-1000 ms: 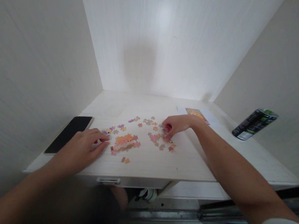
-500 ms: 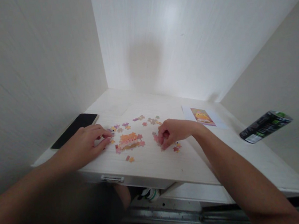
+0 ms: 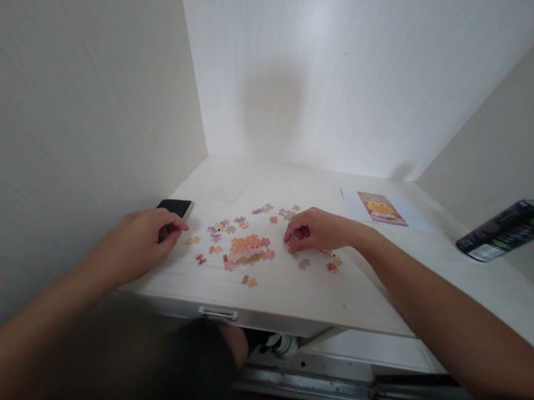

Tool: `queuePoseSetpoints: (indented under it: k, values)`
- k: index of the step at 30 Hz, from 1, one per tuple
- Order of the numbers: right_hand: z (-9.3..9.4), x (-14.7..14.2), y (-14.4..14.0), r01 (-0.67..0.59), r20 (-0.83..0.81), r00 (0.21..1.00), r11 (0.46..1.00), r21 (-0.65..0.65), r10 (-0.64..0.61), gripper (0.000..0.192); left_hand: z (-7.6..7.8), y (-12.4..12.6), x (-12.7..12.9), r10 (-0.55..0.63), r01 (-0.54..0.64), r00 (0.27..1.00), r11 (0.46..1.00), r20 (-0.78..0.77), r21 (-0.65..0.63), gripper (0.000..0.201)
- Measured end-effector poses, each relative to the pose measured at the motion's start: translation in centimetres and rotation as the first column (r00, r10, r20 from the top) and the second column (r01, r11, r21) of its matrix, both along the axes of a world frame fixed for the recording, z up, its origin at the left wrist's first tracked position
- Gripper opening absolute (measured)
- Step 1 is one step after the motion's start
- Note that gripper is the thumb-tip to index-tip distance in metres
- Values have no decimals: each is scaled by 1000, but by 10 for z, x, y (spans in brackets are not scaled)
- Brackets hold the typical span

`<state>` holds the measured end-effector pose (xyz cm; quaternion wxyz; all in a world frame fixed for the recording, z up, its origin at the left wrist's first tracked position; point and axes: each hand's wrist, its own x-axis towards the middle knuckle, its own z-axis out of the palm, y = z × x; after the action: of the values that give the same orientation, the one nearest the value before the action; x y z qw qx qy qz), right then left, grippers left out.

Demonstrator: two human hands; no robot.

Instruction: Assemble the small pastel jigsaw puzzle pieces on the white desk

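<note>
**2 hands working loose puzzle pieces**

The right hand [image 3: 318,231] is curling narrow over pieces [image 3: 305,263]; whether it is pinching 1, I cannot tell. The left hand [image 3: 137,243] is lying loosely bent, covering most of the phone [image 3: 177,207]. Between them is sitting the joined patch [image 3: 248,250]. A picture card [image 3: 380,208] and can [image 3: 514,230] are lying farther right.
</note>
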<state>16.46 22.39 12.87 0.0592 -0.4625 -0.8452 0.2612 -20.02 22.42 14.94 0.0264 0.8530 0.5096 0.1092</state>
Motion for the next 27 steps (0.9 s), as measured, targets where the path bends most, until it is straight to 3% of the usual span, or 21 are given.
queuePoseSetpoints:
  k: [4, 15, 21, 27]
  values:
    - [-3, 1, 1, 29, -15, 999, 1000, 4, -29, 24, 3, -1, -3, -33, 32, 999, 998, -6, -50, 33]
    - [-2, -1, 0, 92, 32, 995, 994, 52, -94, 23, -18, -2, 5, -283, 279, 959, 945, -1, -171, 27]
    - [-4, -1, 2, 97, 21, 995, 990, 101, -100, 22, -20, -1, 4, -287, 281, 958, 939, -6, -199, 25]
    - [-5, -2, 3, 118, -39, 993, 964, 240, -112, 21, -22, -4, 6, -288, 287, 957, 936, 27, -204, 22]
